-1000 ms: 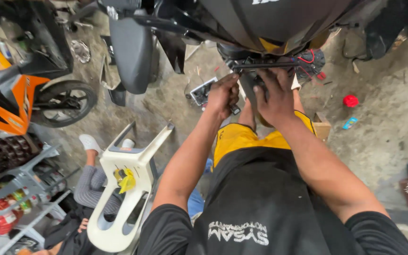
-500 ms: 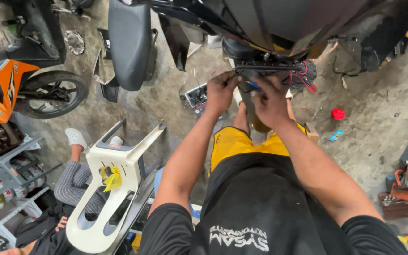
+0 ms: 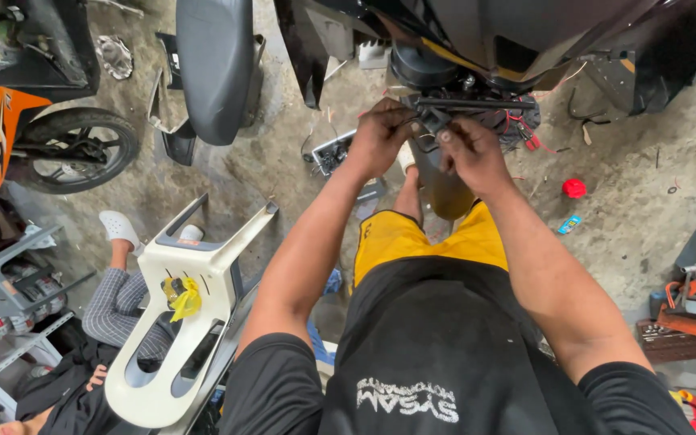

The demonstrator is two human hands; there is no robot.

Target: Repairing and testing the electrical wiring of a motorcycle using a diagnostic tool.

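my left hand (image 3: 382, 133) and right hand (image 3: 470, 153) pinch closed on a small black connector (image 3: 432, 119) (hard plastic), tight under the scooter's glossy underside (image 3: 477, 32); rough concrete floor (image 3: 283, 169) lies open below.

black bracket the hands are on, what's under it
Under the black bracket show red wires and a dull yellow part. The left hand and right hand cover the rest.

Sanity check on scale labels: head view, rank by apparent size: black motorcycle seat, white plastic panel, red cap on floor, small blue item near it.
1. white plastic panel, nearer camera, so unsure against seat
2. black motorcycle seat
3. red cap
4. small blue item
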